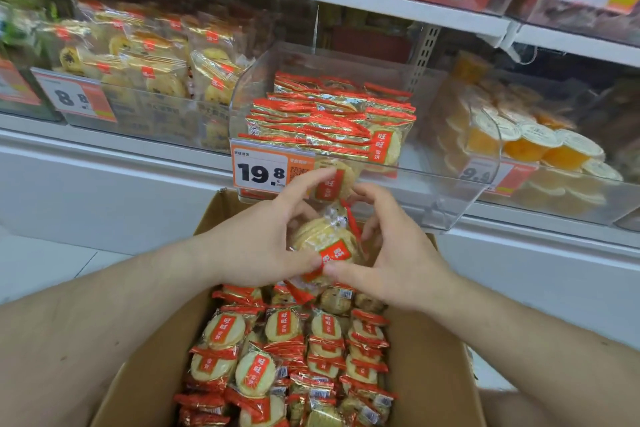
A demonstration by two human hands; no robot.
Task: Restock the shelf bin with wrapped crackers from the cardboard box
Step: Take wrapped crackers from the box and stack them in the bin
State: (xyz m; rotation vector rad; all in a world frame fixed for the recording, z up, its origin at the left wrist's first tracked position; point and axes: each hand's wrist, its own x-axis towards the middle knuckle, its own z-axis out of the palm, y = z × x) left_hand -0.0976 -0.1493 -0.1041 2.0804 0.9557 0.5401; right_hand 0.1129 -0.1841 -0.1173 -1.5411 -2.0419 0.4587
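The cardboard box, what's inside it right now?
The cardboard box holds rows of wrapped crackers in red-and-gold wrappers. Both hands and the packs they hold cover its far end, and lower layers are hidden.

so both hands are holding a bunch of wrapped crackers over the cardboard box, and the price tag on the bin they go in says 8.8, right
Not quite. The price tag on the clear shelf bin of red-wrapped crackers reads 19.8, as the head view shows; the 8.8 tag belongs to the bin to its left. The rest holds: left hand and right hand hold wrapped crackers over the cardboard box.
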